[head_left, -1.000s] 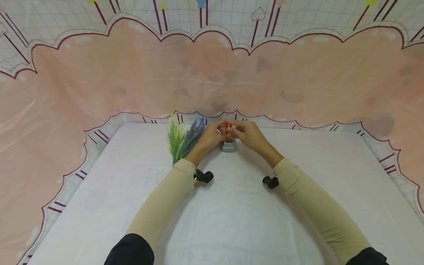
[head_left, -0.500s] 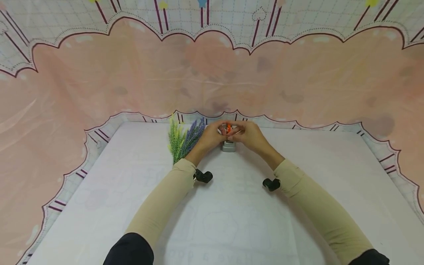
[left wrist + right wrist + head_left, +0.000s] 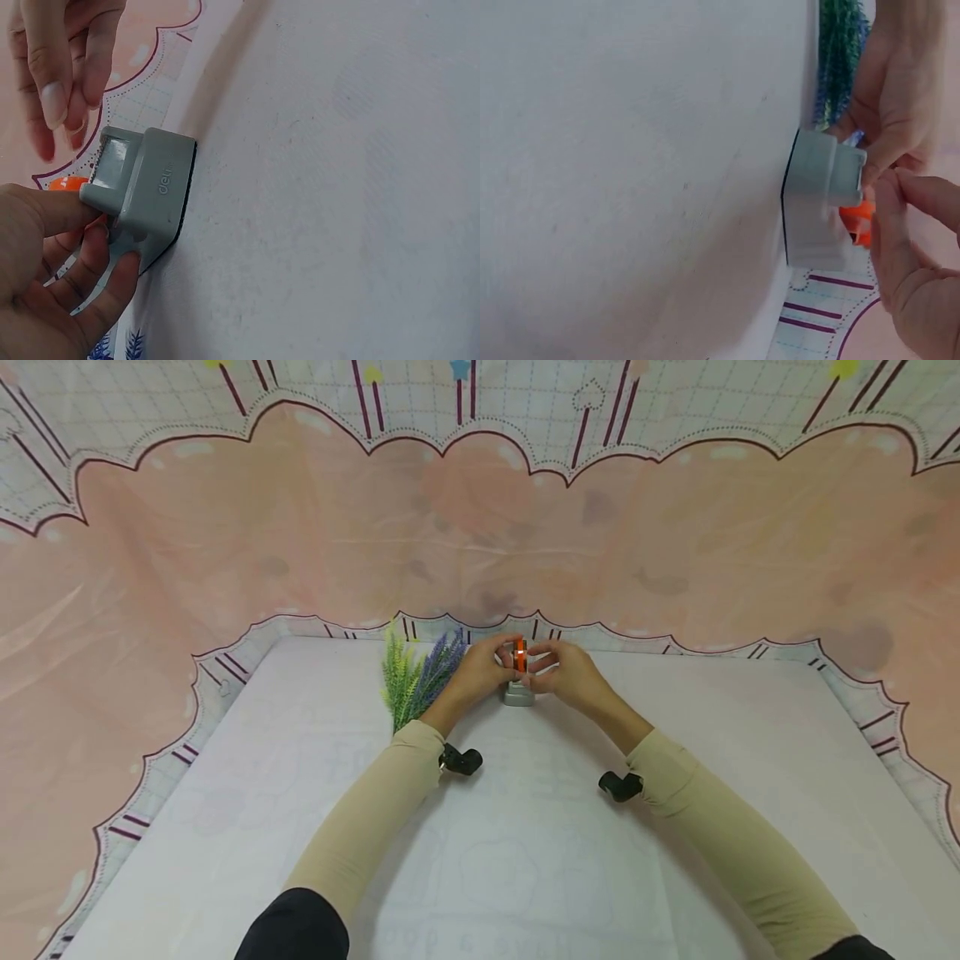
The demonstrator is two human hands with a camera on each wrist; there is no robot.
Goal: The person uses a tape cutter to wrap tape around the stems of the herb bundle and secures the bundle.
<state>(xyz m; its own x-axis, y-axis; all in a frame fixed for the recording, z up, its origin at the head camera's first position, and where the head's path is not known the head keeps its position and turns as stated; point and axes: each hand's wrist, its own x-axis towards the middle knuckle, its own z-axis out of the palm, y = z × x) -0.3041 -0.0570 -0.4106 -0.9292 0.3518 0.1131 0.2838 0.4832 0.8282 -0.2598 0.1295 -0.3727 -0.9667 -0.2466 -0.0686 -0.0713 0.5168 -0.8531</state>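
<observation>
A grey tape dispenser [image 3: 517, 695] stands near the far edge of the white table [image 3: 525, 860], with an orange tape roll [image 3: 519, 655] on top of it. My left hand [image 3: 495, 662] grips the dispenser [image 3: 142, 191] from the left, thumb on its side and fingers curled under it. My right hand [image 3: 542, 665] is just to the right of the roll [image 3: 857, 217]. Its thumb and forefinger are pressed together at the dispenser's top [image 3: 817, 199], apparently pinching the tape end. The tape strip itself is too thin to make out.
A bunch of green and purple artificial sprigs [image 3: 416, 677] lies just left of my left hand. A pink patterned cloth [image 3: 480, 543] rises behind the table. The table edge [image 3: 217, 685] curves round left and right. Bare white tabletop lies in front of the hands.
My right hand has drawn slightly right and away from the roll, so the orange roll shows more plainly between the hands. The left hand and dispenser have stayed put.
</observation>
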